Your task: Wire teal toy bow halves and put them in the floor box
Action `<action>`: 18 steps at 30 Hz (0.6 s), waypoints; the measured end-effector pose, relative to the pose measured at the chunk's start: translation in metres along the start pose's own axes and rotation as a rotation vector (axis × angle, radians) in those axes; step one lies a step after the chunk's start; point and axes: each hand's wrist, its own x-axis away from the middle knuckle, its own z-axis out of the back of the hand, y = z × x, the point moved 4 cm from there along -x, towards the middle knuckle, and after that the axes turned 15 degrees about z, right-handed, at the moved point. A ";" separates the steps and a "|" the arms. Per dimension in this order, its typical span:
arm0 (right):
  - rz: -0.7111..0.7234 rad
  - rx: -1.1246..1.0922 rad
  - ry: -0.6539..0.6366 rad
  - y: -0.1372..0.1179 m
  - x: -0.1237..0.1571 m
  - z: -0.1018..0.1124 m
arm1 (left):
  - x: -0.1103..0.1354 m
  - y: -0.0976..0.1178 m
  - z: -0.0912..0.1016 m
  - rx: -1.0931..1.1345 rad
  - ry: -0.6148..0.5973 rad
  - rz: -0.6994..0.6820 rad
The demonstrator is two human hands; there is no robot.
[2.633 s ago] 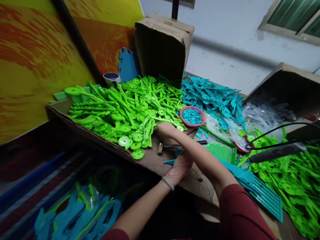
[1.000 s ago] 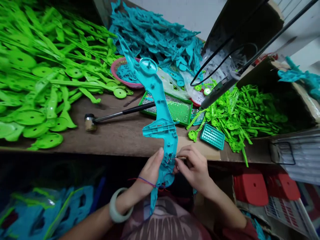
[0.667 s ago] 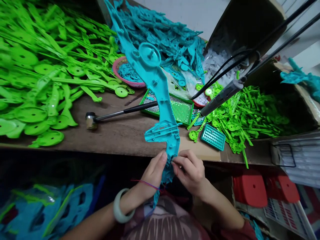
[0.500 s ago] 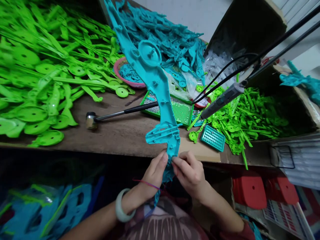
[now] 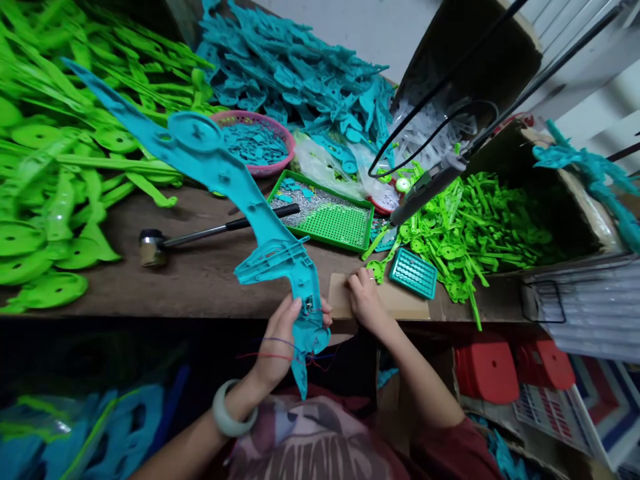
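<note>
Two hands are working: our left hand is gripping the long teal plastic bow-shaped shell above the wooden bench edge, wires still hanging loose, while our right hand, fingers curled, is touching the cardboard piece.

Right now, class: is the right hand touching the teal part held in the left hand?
Apart. The head view shows the right hand resting on the table edge, with a clear gap to the teal part, which only the left hand grips.
</note>
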 end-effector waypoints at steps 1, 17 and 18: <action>0.008 0.001 -0.003 0.001 0.001 0.000 | 0.000 -0.001 0.001 0.032 -0.020 0.019; 0.050 -0.127 -0.072 -0.003 0.009 0.023 | 0.008 -0.005 0.003 -0.081 0.038 0.080; 0.047 -0.124 -0.084 -0.002 0.009 0.021 | 0.008 -0.005 0.002 -0.065 0.034 0.077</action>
